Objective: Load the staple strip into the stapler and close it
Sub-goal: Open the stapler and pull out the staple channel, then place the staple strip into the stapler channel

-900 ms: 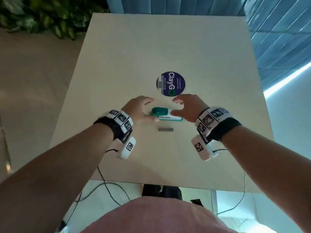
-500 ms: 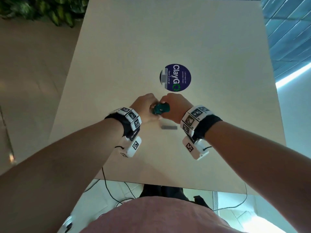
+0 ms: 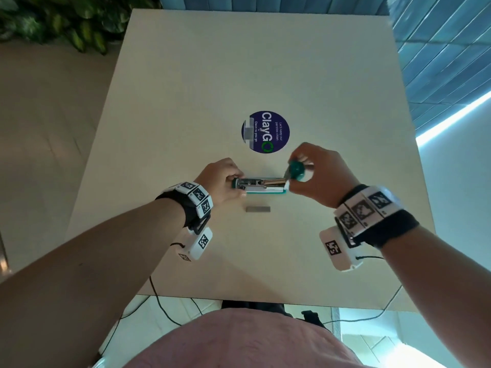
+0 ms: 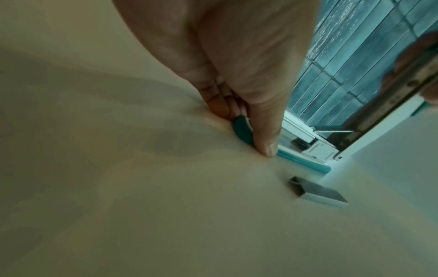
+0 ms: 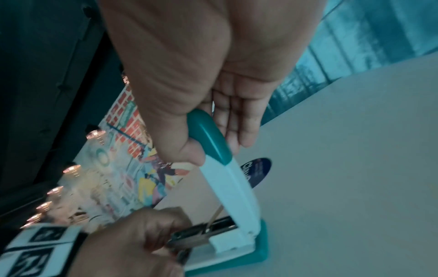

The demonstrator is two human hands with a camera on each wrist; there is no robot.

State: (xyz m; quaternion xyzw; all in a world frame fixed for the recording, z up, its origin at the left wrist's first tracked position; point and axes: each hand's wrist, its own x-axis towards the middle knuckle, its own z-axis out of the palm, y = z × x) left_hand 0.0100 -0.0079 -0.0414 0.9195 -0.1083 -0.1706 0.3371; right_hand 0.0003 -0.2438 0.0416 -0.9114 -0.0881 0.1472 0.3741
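Observation:
A teal and white stapler lies on the table with its top cover swung up, baring the metal staple channel. My left hand pinches the stapler's left end against the table. My right hand grips the teal tip of the lifted cover, thumb on one side, fingers behind. The grey staple strip lies loose on the table just in front of the stapler, touched by neither hand.
A round dark blue sticker is stuck to the beige table behind the stapler. Green plants stand past the far left corner. Cables hang below the near edge.
The stapler was closed with both hands around it. My right hand has since swung the cover up and to the right, exposing the channel. The staple strip has not moved.

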